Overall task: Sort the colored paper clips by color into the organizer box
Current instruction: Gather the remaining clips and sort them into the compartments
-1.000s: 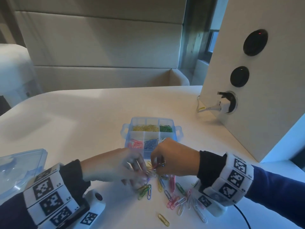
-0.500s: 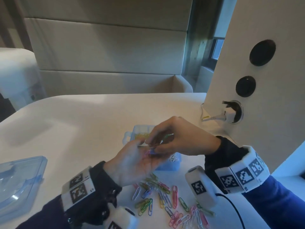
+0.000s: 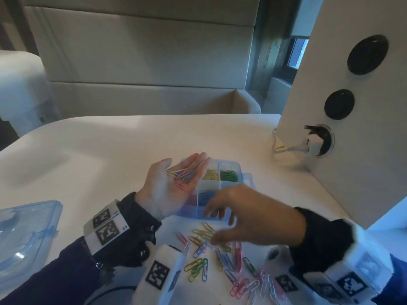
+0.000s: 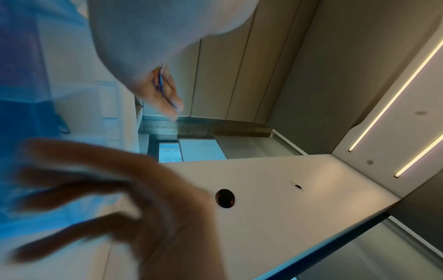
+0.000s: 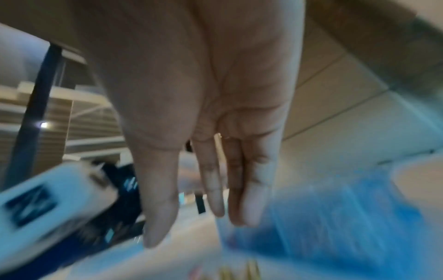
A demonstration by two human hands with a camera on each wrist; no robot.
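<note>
**Right hand over the loose clips, left palm cupping a mixed bunch**

White surface [image 3: 92, 150] first, nearest edge: a scatter of loose clips [image 3: 220, 260] — yellow, green, blue, pink, white — lies between the two wrists, lying every which way with no common long axis. At the far left sits a clear blue lid [image 3: 26, 234].

Just above the scatter's far end hovers the right hand [image 3: 253, 216], palm down, fingers spread and relaxed, grip wide and holding nothing; the right wrist view shows the same straight fingers, with yellow clips directly below the fingertips. So the clips lie straight beneath and slightly toward the body from this hand, and it is the nearer one to them. A short drop onto the yellow cluster looks like the next move.

Beyond it, the left hand [image 3: 171, 186] is turned palm up, fingers loosely straight, a small mixed bunch of clips [image 3: 180, 173] resting on them — carried, not pinched.

Farther still, partly behind both hands, is the box [image 3: 246, 179]. Yellow [image 3: 212, 175] and green [image 3: 229, 176] clips fill two far cells; pink and blue show in near cells. The left palm hangs over its left edge.

Behind stands a white panel [image 3: 352, 172] with a charger plugged in.
</note>
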